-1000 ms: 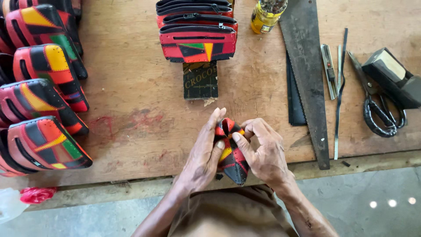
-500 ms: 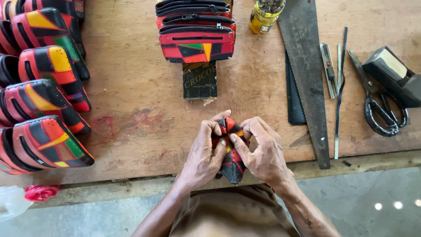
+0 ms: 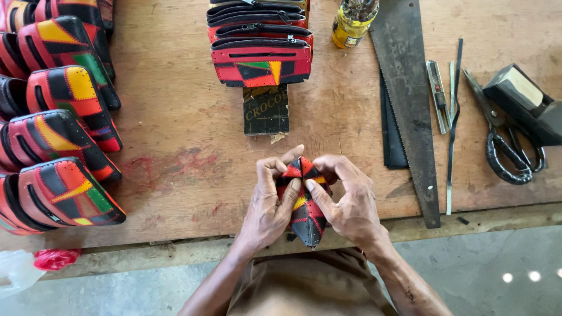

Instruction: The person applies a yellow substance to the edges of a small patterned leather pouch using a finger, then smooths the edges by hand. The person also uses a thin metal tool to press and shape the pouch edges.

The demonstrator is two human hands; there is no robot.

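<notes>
A small glass bottle with yellow liquid [image 3: 352,22] stands at the far edge of the worn brown wooden table [image 3: 175,134]; its top is cut off by the picture, so whether it is capped cannot be told. The table's planks are scratched and stained with faint red patches, and below its near edge lies a grey concrete floor [image 3: 497,263].

At the near edge of the table, both hands fold a small patchwork leather pouch of red, black and yellow panels [image 3: 305,219]. The left hand [image 3: 270,205] has its grip clamped on the pouch's left side, thumb pressed into the fold; the right hand [image 3: 349,202] is clamped on the right side, thumbs almost touching at the top.

To the left, a row of stitched, rounded patchwork leather cases [image 3: 58,146] lies overlapping. At the far middle, a stack of flat zippered patchwork wallets [image 3: 260,47] rests above a dark rectangular block [image 3: 266,110]. To the right lie a rusty steel handsaw blade [image 3: 407,88], a slim utility knife [image 3: 437,93], black-handled scissors [image 3: 506,149] and a black box-shaped object [image 3: 521,99].
</notes>
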